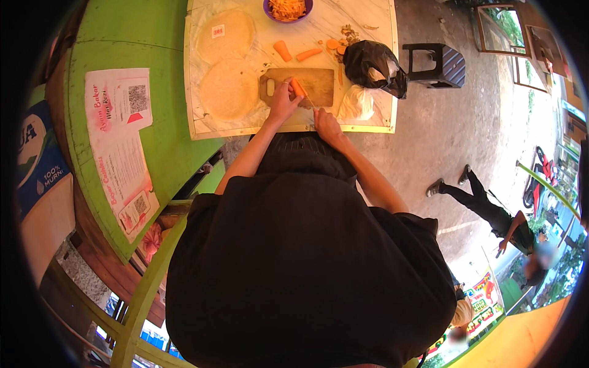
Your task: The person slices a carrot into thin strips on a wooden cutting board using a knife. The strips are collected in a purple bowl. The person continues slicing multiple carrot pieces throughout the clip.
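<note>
My left hand [283, 104] is closed around an orange carrot [297, 88], which it holds tilted over a wooden cutting board [322, 80]. My right hand [327, 124], at the board's near edge, grips a knife [310, 102] whose thin blade points toward the carrot. Whether the blade touches the carrot is too small to tell. Beyond the board lie a thick carrot piece [282, 51] and a slimmer carrot piece [308, 54]. A purple bowl [288, 21] of shredded carrot stands at the table's far side.
Two round, pale flat packs [228, 91] lie left of the board. To its right are a black plastic bag [370, 64], a white bag [356, 104] and peelings [350, 35]. A dark stool [443, 66] stands beyond the table's right edge. Another person [491, 211] is at far right.
</note>
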A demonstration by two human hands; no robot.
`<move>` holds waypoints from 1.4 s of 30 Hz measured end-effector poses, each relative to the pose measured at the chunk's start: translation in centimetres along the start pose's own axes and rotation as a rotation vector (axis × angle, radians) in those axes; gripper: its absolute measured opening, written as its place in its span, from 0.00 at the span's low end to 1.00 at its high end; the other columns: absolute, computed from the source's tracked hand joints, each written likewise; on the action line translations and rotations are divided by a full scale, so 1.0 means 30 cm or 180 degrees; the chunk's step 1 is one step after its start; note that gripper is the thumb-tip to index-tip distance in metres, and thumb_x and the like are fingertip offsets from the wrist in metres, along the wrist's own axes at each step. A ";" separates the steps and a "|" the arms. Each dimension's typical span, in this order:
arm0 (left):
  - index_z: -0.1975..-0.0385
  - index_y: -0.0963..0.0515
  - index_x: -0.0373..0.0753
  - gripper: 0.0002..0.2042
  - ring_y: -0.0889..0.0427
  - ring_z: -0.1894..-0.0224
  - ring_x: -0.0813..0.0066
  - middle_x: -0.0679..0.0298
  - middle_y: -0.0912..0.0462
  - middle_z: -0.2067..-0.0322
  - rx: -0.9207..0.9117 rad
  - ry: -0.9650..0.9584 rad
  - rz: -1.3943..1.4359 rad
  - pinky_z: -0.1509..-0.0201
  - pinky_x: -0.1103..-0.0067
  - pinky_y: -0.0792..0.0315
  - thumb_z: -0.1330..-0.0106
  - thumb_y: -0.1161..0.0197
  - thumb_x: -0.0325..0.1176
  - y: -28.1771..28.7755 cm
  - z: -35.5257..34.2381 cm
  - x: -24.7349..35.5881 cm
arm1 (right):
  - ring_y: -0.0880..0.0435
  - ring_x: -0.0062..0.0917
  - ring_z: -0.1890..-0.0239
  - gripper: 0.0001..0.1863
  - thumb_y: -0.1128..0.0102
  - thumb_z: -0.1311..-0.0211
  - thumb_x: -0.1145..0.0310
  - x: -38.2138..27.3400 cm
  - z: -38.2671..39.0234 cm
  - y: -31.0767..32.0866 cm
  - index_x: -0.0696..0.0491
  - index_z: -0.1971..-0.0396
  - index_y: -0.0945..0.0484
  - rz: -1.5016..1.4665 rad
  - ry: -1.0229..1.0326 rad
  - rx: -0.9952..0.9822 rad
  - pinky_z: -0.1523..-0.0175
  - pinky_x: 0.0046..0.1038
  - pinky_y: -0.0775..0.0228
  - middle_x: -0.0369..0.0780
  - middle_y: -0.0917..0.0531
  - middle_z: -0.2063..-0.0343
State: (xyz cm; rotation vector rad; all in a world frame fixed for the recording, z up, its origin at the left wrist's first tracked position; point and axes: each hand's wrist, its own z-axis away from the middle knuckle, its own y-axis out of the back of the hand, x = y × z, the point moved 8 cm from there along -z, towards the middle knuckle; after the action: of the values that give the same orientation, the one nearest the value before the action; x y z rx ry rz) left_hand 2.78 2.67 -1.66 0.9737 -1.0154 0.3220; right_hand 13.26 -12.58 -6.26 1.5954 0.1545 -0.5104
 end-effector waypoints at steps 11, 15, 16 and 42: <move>0.33 0.32 0.28 0.36 0.21 0.55 0.61 0.54 0.24 0.57 0.0055 0.0025 0.0073 0.50 0.71 0.24 0.40 0.25 0.34 -0.011 0.001 -0.020 | 0.14 0.53 0.74 0.23 0.52 0.21 0.56 0.012 -0.040 0.015 0.60 0.71 0.25 -0.0449 -0.1092 -0.0556 0.73 0.48 0.21 0.59 0.17 0.76; 0.34 0.32 0.28 0.35 0.21 0.54 0.58 0.53 0.24 0.56 0.0096 0.0016 -0.0111 0.48 0.68 0.25 0.40 0.26 0.34 -0.018 0.014 -0.006 | 0.14 0.54 0.74 0.24 0.52 0.21 0.57 0.012 -0.027 0.007 0.62 0.72 0.25 -0.0419 -0.0767 -0.0538 0.73 0.48 0.22 0.59 0.18 0.77; 0.34 0.32 0.28 0.36 0.21 0.54 0.57 0.53 0.24 0.56 0.0089 -0.0005 -0.0124 0.48 0.68 0.25 0.40 0.26 0.35 -0.019 0.013 -0.002 | 0.15 0.55 0.74 0.24 0.52 0.21 0.57 0.015 -0.028 0.000 0.62 0.72 0.25 -0.0392 -0.0668 -0.0529 0.73 0.48 0.23 0.58 0.18 0.78; 0.32 0.35 0.28 0.35 0.23 0.53 0.60 0.54 0.25 0.55 -0.0045 -0.0173 -0.0064 0.46 0.70 0.25 0.37 0.27 0.36 0.003 0.007 0.013 | 0.18 0.58 0.74 0.20 0.48 0.22 0.57 0.063 0.117 0.150 0.59 0.69 0.25 -0.0345 -0.0906 0.0011 0.71 0.53 0.26 0.59 0.19 0.79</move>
State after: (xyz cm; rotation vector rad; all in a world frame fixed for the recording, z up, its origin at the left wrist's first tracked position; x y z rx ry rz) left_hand 2.81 2.46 -1.27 0.9838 -1.0552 0.2726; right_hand 15.92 -16.85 -2.97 1.5058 0.0248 -0.8159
